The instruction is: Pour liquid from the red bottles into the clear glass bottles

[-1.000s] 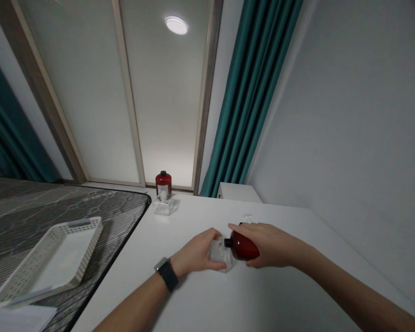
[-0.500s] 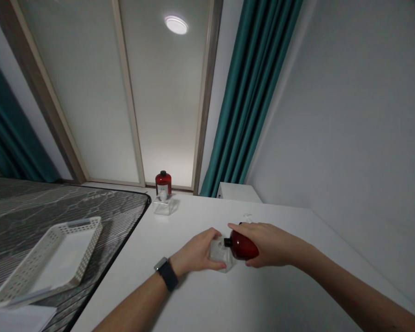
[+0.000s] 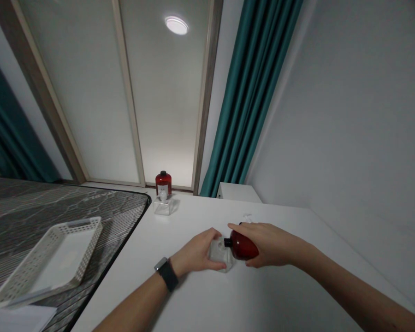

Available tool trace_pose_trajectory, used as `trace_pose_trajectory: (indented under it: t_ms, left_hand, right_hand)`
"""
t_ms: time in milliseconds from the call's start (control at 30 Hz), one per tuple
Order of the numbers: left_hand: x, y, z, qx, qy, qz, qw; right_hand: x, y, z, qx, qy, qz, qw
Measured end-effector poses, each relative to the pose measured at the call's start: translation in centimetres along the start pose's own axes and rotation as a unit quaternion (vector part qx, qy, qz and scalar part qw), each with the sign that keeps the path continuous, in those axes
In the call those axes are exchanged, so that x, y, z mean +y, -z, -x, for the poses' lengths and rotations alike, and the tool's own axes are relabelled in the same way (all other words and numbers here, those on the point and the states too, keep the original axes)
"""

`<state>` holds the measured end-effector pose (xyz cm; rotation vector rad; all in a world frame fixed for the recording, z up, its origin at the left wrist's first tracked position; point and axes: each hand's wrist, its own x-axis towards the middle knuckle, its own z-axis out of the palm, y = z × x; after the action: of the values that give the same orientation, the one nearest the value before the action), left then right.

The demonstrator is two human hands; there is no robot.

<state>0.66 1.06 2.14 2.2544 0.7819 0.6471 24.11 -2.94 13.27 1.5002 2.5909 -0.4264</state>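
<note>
My left hand (image 3: pixel 202 252) is wrapped round a clear square bottle (image 3: pixel 219 254) that stands on the white table. In my right hand (image 3: pixel 268 242) lies a dark red bottle (image 3: pixel 244 246), tilted onto its side with its black neck pointing left. That neck is over the clear bottle's top; whether liquid flows from it is too small to tell. Behind the right hand, a small clear piece (image 3: pixel 247 216) and a bit of something black show on the table, partly hidden.
At the table's far left corner, a second red bottle (image 3: pixel 163 180) with a black cap stands behind another clear bottle (image 3: pixel 163 207). A white perforated basket (image 3: pixel 78 258) sits on the grey striped surface to the left. A white cabinet (image 3: pixel 240 192) stands beyond the table.
</note>
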Motion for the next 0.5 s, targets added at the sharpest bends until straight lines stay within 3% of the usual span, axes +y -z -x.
trace_pose_trajectory:
  t_ms: [500]
  left_hand:
    - [-0.05,-0.09,-0.02,-0.002,0.003,0.003,1.000]
  right_hand:
    - [-0.52,0.34,-0.14,-0.011,-0.004,0.010,1.000]
